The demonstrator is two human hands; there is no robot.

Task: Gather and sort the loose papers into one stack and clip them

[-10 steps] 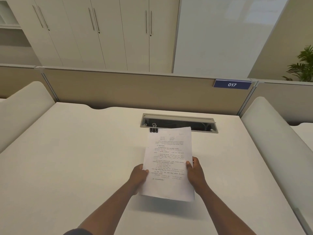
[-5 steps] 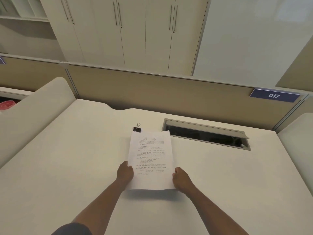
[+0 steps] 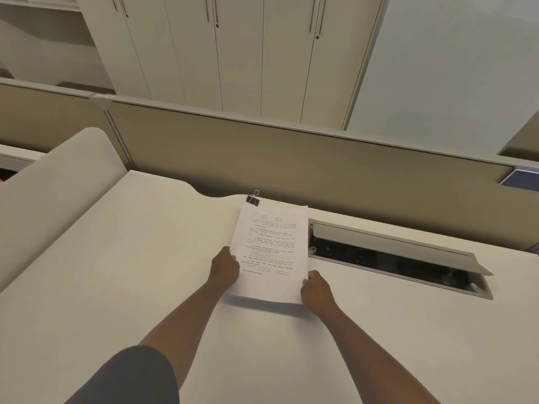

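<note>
Centre of the frame: paper stack, printed text upside down to the camera, held above the white table with a shadow under its near edge. Left hand grips the left edge; right hand pinches the lower right corner. Black binder clip clamped on the far left corner. Open cable tray just right of the stack.

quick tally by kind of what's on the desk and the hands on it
paper stack: 1
binder clip, at the stack's far left corner: 1
hands holding the stack, left hand and right hand: 2
cable tray opening in the desk: 1
total: 5
</note>
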